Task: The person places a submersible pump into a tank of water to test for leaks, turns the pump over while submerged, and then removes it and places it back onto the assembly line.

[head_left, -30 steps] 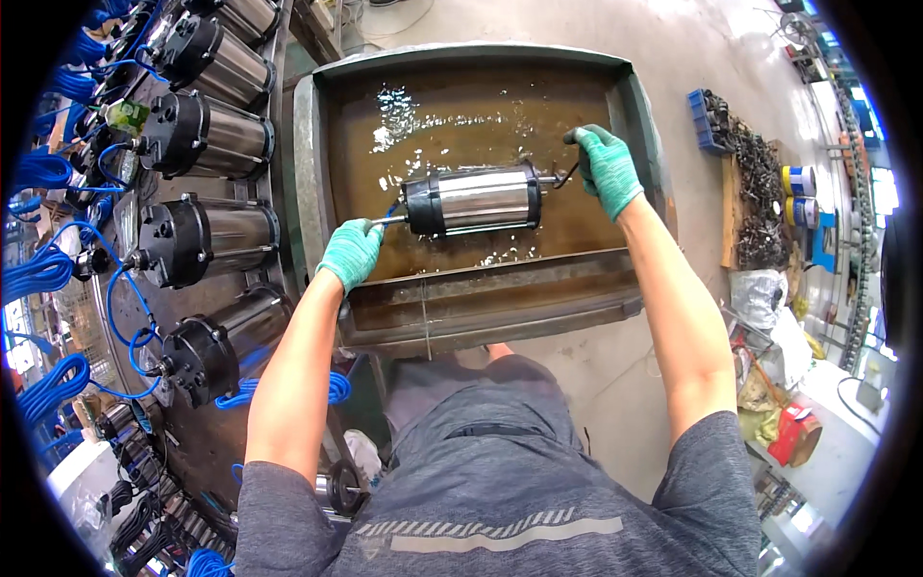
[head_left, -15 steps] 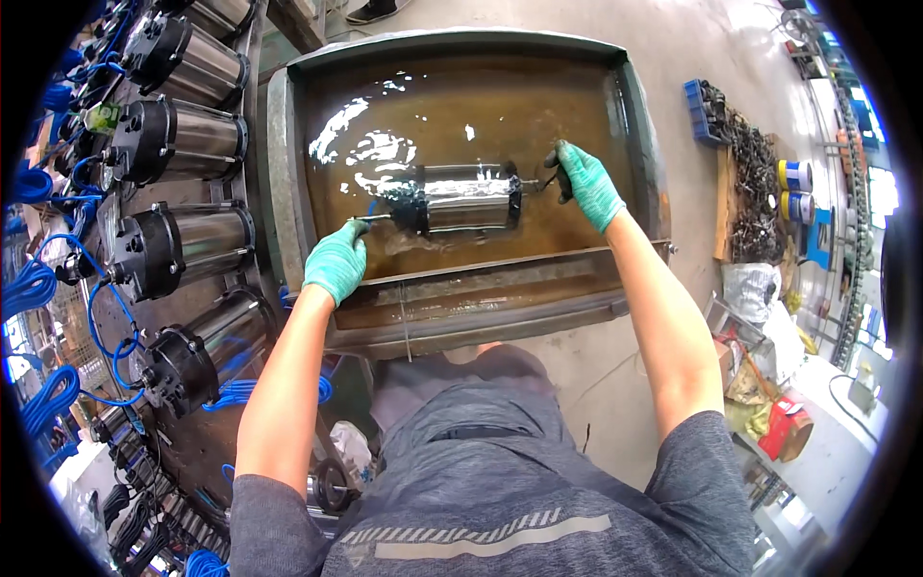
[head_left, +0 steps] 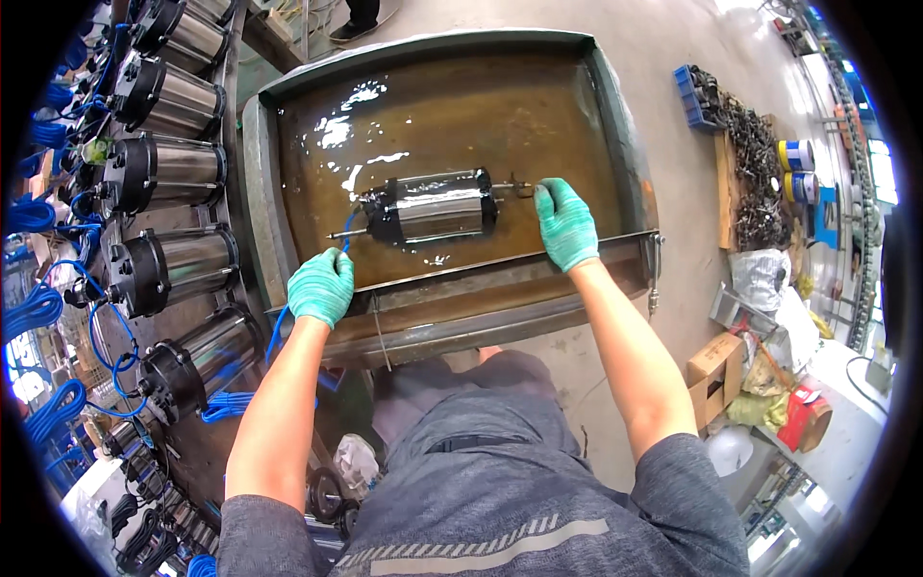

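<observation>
A steel cylindrical motor (head_left: 440,207) with black ends lies level in the brownish water of the metal tank (head_left: 258,159), partly wet and shining. From its left end a thin metal rod (head_left: 348,233) sticks out, and a blue cable (head_left: 278,332) runs past it down to my left hand (head_left: 322,287). The green-gloved fingers are curled around this cable above the tank's near left corner, apart from the rod. My right hand (head_left: 565,223), also green-gloved, is closed beside the shaft (head_left: 514,187) at the motor's right end. A small dark piece there meets its fingertips; the grip itself is hidden.
A metal bar (head_left: 500,260) crosses the tank's near side. To the left, several similar motors (head_left: 173,264) stand in a row with coiled blue cables (head_left: 62,409). At right are a blue crate (head_left: 697,96), dark metal parts (head_left: 753,178) and a cardboard box (head_left: 716,375).
My left hand has left the rod and moved nearer to me, onto the blue cable. My right hand has come down and turned beside the shaft. The whole view has shifted slightly.
</observation>
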Demonstrator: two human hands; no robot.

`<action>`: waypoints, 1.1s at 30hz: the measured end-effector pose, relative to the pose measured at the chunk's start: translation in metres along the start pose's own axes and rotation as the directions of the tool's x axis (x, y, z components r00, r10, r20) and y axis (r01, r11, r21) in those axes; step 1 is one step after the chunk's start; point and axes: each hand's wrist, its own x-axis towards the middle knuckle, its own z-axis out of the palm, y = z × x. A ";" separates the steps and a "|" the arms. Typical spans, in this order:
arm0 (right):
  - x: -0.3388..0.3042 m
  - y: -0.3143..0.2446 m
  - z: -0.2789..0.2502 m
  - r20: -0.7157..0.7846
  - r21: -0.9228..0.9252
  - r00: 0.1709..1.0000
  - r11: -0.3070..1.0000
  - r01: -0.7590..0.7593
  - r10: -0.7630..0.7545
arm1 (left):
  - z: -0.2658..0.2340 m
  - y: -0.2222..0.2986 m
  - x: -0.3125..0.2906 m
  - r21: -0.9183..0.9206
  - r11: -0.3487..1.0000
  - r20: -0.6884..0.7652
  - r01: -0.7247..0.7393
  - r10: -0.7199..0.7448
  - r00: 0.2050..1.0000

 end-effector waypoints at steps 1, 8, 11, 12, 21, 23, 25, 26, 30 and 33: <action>0.001 -0.003 0.001 -0.030 -0.042 0.996 0.996 -0.081 0.080 | -0.001 0.001 -0.001 0.003 1.000 0.006 0.014 -0.014 1.000; 0.001 -0.001 0.003 -0.074 -0.114 0.994 0.989 -0.094 0.086 | 0.000 0.004 0.001 0.019 1.000 0.019 0.009 -0.010 1.000; 0.000 0.000 0.004 -0.108 -0.106 0.992 0.991 -0.079 0.068 | 0.002 0.001 0.002 0.040 0.999 0.038 0.007 -0.008 0.999; 0.000 0.002 0.004 -0.104 -0.107 0.992 0.991 -0.078 0.067 | 0.002 0.001 0.002 0.039 0.999 0.039 0.010 -0.011 0.999; 0.000 0.003 0.004 -0.108 -0.095 0.992 0.992 -0.077 0.067 | 0.004 0.000 0.002 -0.005 1.000 0.018 0.000 0.000 1.000; 0.001 0.004 0.005 -0.115 -0.082 0.991 0.993 -0.080 0.070 | 0.004 0.000 0.002 -0.006 1.000 0.016 -0.012 0.012 1.000; 0.001 0.005 0.004 -0.106 -0.073 0.992 0.994 -0.077 0.069 | 0.005 -0.001 0.002 0.000 1.000 0.019 -0.009 0.009 1.000; 0.001 0.005 0.004 -0.100 -0.065 0.993 0.995 -0.076 0.069 | 0.005 -0.001 0.002 0.007 1.000 0.023 -0.008 0.007 1.000; 0.001 0.005 0.004 -0.111 -0.078 0.993 0.995 -0.054 0.045 | 0.005 -0.001 0.002 0.009 1.000 0.016 -0.018 0.017 1.000; 0.001 0.003 0.004 -0.115 -0.100 0.992 0.993 -0.061 0.050 | 0.006 -0.001 0.002 0.055 0.998 0.019 -0.029 0.028 0.999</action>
